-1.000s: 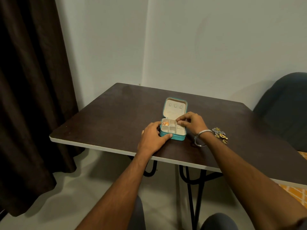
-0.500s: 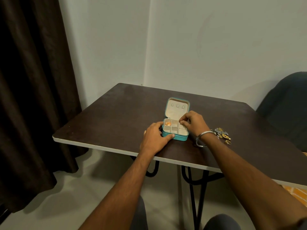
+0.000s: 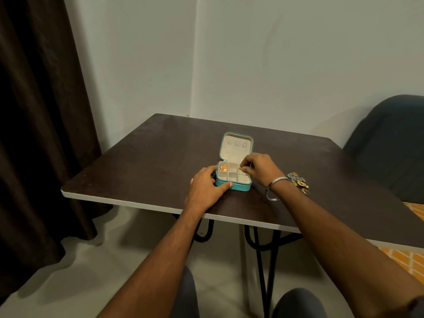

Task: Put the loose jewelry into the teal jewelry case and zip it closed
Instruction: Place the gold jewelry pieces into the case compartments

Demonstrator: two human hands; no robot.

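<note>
The teal jewelry case (image 3: 241,187) lies open on the dark table (image 3: 149,161), its cream lid (image 3: 236,146) standing up at the back. Gold pieces (image 3: 223,168) rest in its back left compartment. My left hand (image 3: 207,188) grips the case's front left corner. My right hand (image 3: 259,167) hovers over the right side of the tray, fingertips pinched together over the ring rolls; whether a small piece is between them is too small to tell. A pile of loose jewelry (image 3: 298,180) lies on the table just right of my right wrist.
A silver bangle (image 3: 273,189) hangs on my right wrist. A dark chair (image 3: 390,145) stands at the table's right. A dark curtain (image 3: 34,111) hangs on the left. The table's near edge (image 3: 137,204) is pale, with black legs beneath.
My right hand's fingertips have shifted slightly back along the right side of the case tray. My left hand keeps its hold on the case.
</note>
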